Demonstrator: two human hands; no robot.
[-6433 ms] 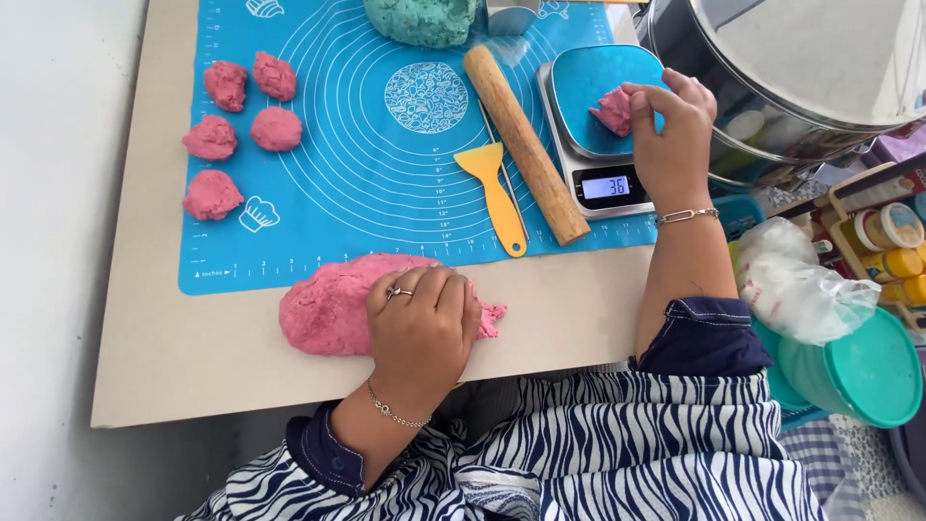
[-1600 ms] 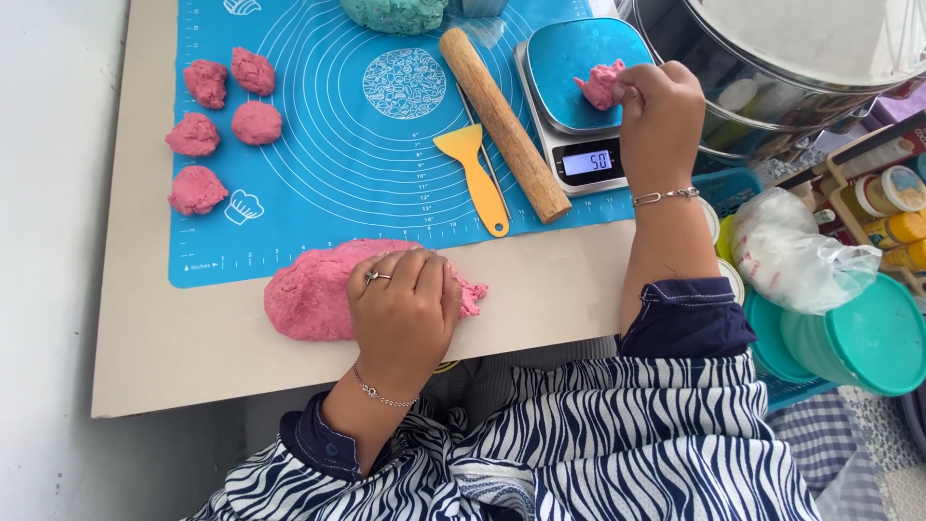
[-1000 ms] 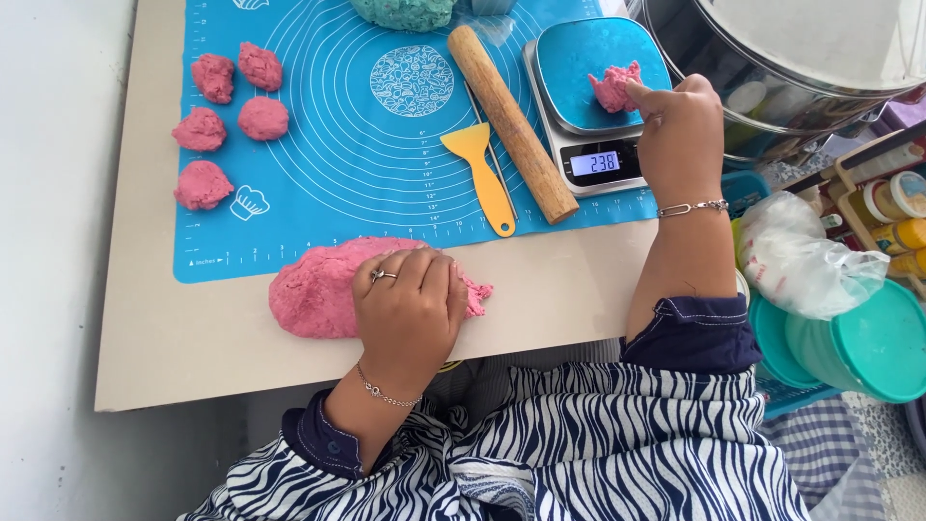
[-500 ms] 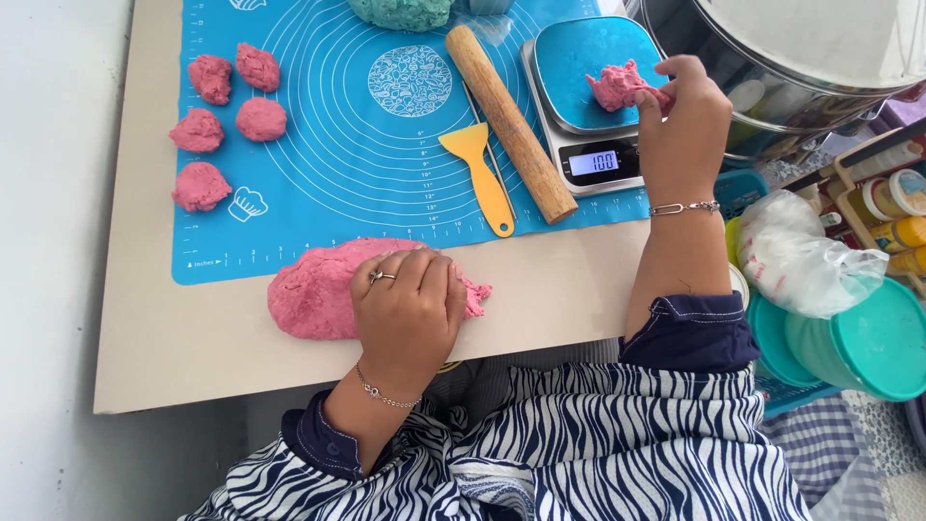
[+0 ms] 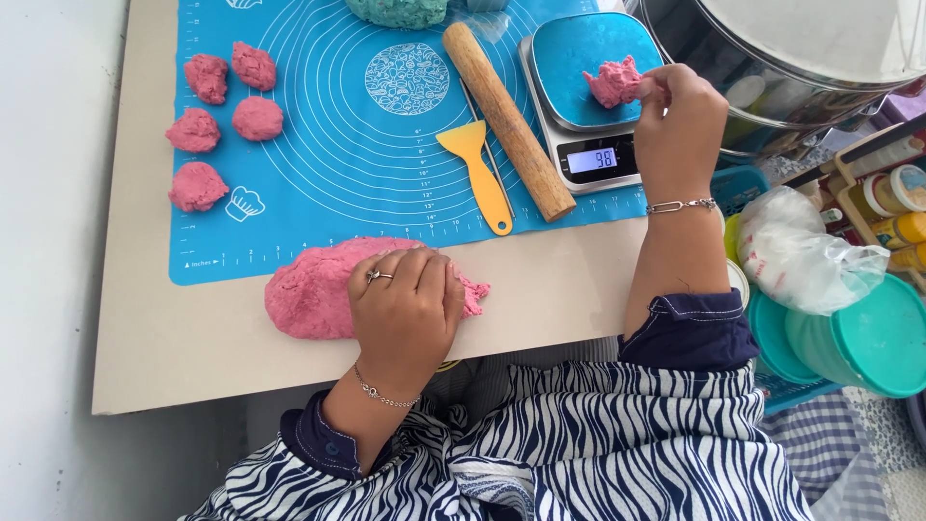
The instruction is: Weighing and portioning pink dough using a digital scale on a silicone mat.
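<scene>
Right hand (image 5: pixel 680 121) pinches a pink dough piece (image 5: pixel 614 82) on the scale (image 5: pixel 579 106); left hand (image 5: pixel 405 309) grips the big pink dough lump (image 5: pixel 313 289), hiding its right part.

The left hand (image 5: pixel 405 314) covers the right part of the pink dough mass (image 5: pixel 313 294); how far the dough runs beneath the palm cannot be told. The right hand (image 5: pixel 680 125) hides the near right corner of the scale (image 5: pixel 579 106), and its fingertips mask the edge of the small dough piece (image 5: pixel 614 82), so whether they pinch it or only touch it is unclear. The teal dough (image 5: pixel 395 10) is cut off by the top edge. The steel pot (image 5: pixel 772 58) is cut off at top and right. The teal lid (image 5: pixel 868 338) runs out of frame at right. The jars (image 5: pixel 897 203) are too small to identify.
</scene>
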